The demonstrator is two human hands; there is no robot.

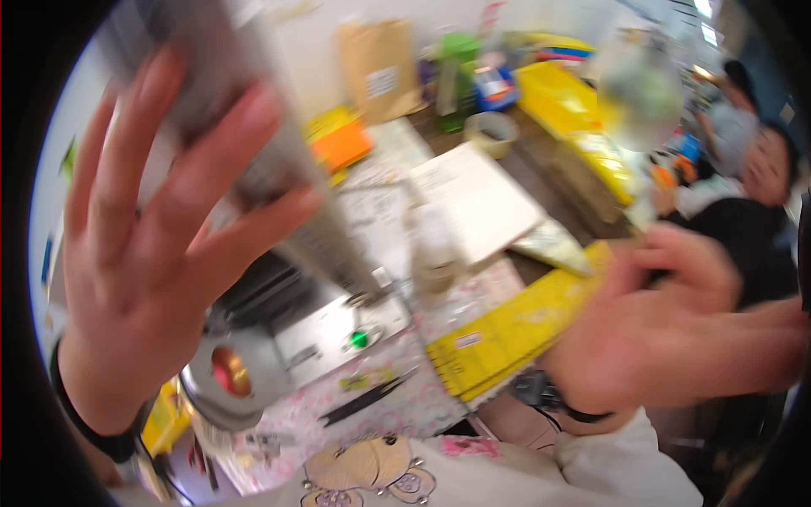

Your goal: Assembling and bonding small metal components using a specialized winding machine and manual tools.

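My left hand (160, 194) is raised at the left, its fingers spread apart in front of the blurred grey upright column (325, 245) of a machine. Whether the fingertips touch the column, I cannot tell. Below it are the machine's silver base plate (317, 338), a green-lit button (360, 339) and a round grey part with a copper-coloured centre (231, 372). My right hand (659, 321) hangs at the right, over the end of a yellow ruled strip (507, 325). Motion smears its fingers, so what they hold, if anything, does not show. Black tweezers (367, 399) lie on the patterned cloth.
A white pad (477, 203), a tape roll (491, 135), a brown paper bag (380, 72), a green bottle (456, 80) and a yellow bin (562, 97) stand farther back. A blurred translucent round shape (639, 89) is at the upper right. Another person (731, 228) sits at the right.
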